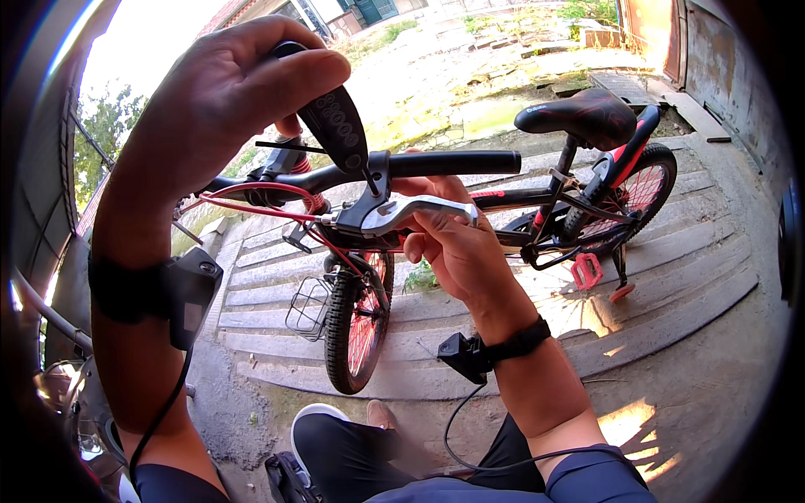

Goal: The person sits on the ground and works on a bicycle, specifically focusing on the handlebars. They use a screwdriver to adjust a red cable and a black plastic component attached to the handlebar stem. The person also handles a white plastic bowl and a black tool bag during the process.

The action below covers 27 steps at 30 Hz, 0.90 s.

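My left hand [220, 94] is raised and closed round a black folding hex key set [337, 126]. Its thin key points down at the clamp of a silver and black brake lever [401, 213] on the bicycle's bare black handlebar [461, 163]. From below, my right hand [457, 247] holds the brake lever, thumb along it and some fingers behind, partly hidden by the lever and bar. Red cables [251, 206] run left from the lever. The bicycle's front wheel [352, 335] has a black tyre and red spokes.
The bicycle's black saddle [579, 119], rear wheel [646, 197] and red pedal [587, 271] extend to the right. A wire basket [307, 310] lies beside the front wheel. A black bag [289, 479] sits by my feet. Ridged concrete [671, 302] lies underneath; a wall [728, 92] stands right.
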Available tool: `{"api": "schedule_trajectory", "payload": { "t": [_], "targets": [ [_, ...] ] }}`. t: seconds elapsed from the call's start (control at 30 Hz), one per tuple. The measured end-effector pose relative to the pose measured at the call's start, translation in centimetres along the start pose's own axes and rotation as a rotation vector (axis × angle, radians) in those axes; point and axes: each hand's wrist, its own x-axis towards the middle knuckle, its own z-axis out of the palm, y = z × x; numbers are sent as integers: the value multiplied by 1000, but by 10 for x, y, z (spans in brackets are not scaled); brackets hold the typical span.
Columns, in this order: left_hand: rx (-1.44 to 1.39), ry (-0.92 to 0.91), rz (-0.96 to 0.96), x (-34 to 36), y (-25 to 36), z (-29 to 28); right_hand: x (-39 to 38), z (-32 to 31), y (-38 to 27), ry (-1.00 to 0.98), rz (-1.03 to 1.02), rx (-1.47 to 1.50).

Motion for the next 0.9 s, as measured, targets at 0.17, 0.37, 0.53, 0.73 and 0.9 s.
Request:
{"api": "schedule_trajectory", "payload": {
  "t": [0.17, 0.37, 0.53, 0.73, 0.9],
  "targets": [
    [129, 82, -115, 1, 19, 9, 1, -3, 2, 1, 7, 3],
    [204, 130, -145, 2, 23, 14, -1, -4, 3, -3, -2, -1],
    [163, 121, -93, 0, 23, 20, -1, -5, 1, -19, 11, 16],
    [-80, -5, -30, -5, 15, 12, -2, -5, -3, -43, 14, 0],
    [-129, -15, 2, -11, 15, 9, -1, -5, -1, -52, 12, -8]
  ]
}}
